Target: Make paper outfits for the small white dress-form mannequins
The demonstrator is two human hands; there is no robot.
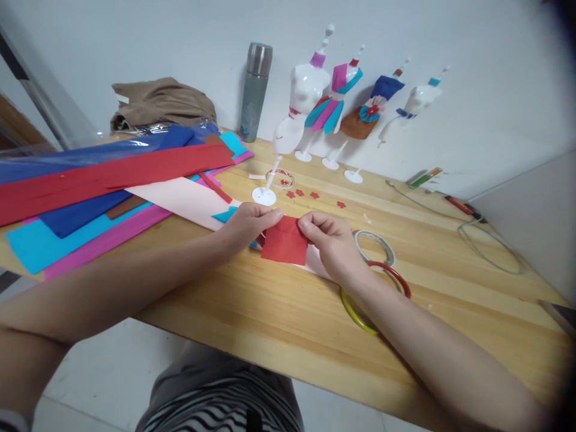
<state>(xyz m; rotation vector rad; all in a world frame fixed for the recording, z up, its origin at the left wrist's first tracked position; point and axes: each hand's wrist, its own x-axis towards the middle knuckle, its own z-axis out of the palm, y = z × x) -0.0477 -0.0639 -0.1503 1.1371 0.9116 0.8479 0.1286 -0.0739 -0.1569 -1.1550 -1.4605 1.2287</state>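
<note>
A small red square [284, 242] of paper or cloth is held up over the wooden table by its upper corners. My left hand [254, 223] pinches the upper left corner, and my right hand [328, 237] pinches the upper right one. Behind and below the square lies a pale pink strip [317, 263], partly covered by it. Small red flower shapes [300, 193] lie on the table beyond my hands. Just behind the square stands a white mannequin [288, 135] on a round base.
Coloured sheets [112, 174] cover the left side. Tape rolls [375, 247] and a yellow ring [355, 315] lie near my right forearm. Dressed mannequins [333, 108] and a grey bottle [256, 93] stand at the wall. A cable [470, 240] and red-handled tool [461, 206] lie right.
</note>
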